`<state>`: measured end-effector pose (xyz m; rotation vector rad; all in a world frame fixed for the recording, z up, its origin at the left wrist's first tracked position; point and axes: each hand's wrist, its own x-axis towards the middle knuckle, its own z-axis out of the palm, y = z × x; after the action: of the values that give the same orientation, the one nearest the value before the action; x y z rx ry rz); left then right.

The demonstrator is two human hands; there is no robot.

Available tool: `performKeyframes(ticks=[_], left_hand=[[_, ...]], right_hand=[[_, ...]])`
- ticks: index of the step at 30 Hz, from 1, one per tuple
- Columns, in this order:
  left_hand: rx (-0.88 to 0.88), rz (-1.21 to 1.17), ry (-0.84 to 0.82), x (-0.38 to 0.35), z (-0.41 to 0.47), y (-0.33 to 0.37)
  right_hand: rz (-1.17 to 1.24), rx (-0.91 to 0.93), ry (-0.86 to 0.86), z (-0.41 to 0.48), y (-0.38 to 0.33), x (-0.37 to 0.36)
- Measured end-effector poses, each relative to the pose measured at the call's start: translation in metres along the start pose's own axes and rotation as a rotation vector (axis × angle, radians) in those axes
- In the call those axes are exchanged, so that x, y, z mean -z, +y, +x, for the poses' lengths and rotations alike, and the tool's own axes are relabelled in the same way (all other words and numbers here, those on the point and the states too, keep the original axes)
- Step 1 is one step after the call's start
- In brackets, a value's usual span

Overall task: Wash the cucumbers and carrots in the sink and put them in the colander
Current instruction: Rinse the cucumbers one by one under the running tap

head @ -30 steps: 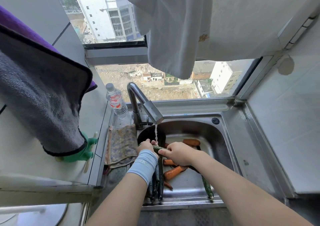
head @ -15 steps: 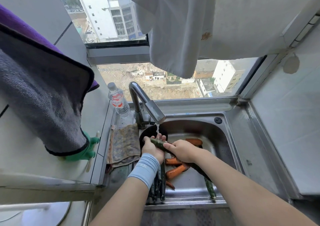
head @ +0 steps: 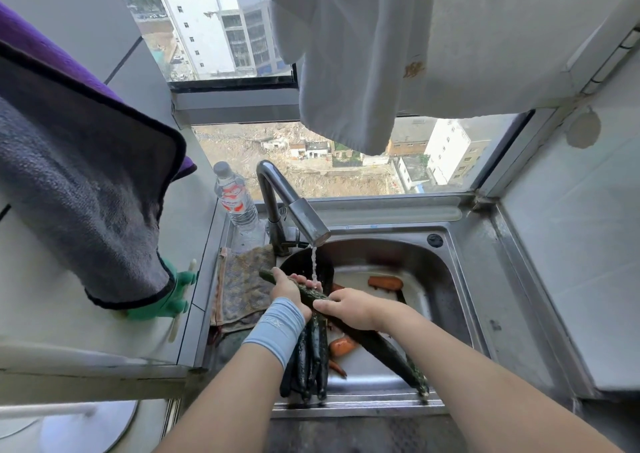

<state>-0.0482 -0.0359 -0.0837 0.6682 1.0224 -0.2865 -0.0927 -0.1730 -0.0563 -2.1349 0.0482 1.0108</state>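
A long dark green cucumber [head: 377,343] lies slanted over the steel sink [head: 460,300], under water running from the tap [head: 304,222]. My left hand [head: 285,288], with a grey wristband, grips its far end. My right hand [head: 349,307] grips its middle. A dark colander [head: 323,269] stands at the sink's back left, mostly hidden by my hands. Several more cucumbers [head: 311,359] lie in the sink under my left wrist. Carrots lie in the basin: one [head: 385,282] at the back, another [head: 343,346] near the front.
A patterned cloth [head: 242,286] hangs over the sink's left edge. A water bottle [head: 233,199] stands behind it by the window. A grey towel [head: 79,189] hangs at the left above green gloves [head: 173,296]. A white cloth [head: 346,64] hangs overhead.
The held cucumber has slid further left through my hands, so its tip now sticks out beyond my left hand. My right hand has moved along it.
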Motion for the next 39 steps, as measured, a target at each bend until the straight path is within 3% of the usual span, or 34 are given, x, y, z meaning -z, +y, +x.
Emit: performKeyframes(ticks=[4,7,11,15,21,25,29,31,35,39], left_hand=[[0.043,0.130,-0.055,0.001,-0.003,-0.012],[0.156,0.355,-0.164,0.013,-0.008,-0.026],[0.138,0.706,-0.222,0.026,-0.014,-0.024],[0.188,0.832,-0.275,0.037,-0.010,-0.004],[-0.011,1.083,-0.217,0.049,0.002,0.021],[-0.065,1.316,-0.202,0.065,0.018,0.023],[-0.377,1.664,-0.213,0.074,0.026,0.021],[-0.439,1.774,-0.221,0.075,0.028,0.015],[-0.497,2.136,-0.189,0.079,0.028,0.006],[-0.401,2.114,-0.261,0.080,0.034,0.011]], right_hand=[[0.071,-0.063,0.026,0.013,0.001,-0.006],[0.104,-0.144,0.075,0.022,0.008,-0.011],[0.389,-0.252,0.064,0.025,0.007,-0.016],[0.480,-0.241,0.113,0.040,0.001,-0.024],[0.537,-0.222,0.182,0.075,-0.016,-0.055],[0.415,-0.271,0.255,0.091,-0.017,-0.072],[0.418,-0.270,0.220,0.094,-0.014,-0.072],[0.357,-0.273,0.212,0.090,-0.011,-0.067],[0.235,-0.248,0.169,0.082,-0.003,-0.069],[0.192,-0.183,0.115,0.080,0.004,-0.071]])
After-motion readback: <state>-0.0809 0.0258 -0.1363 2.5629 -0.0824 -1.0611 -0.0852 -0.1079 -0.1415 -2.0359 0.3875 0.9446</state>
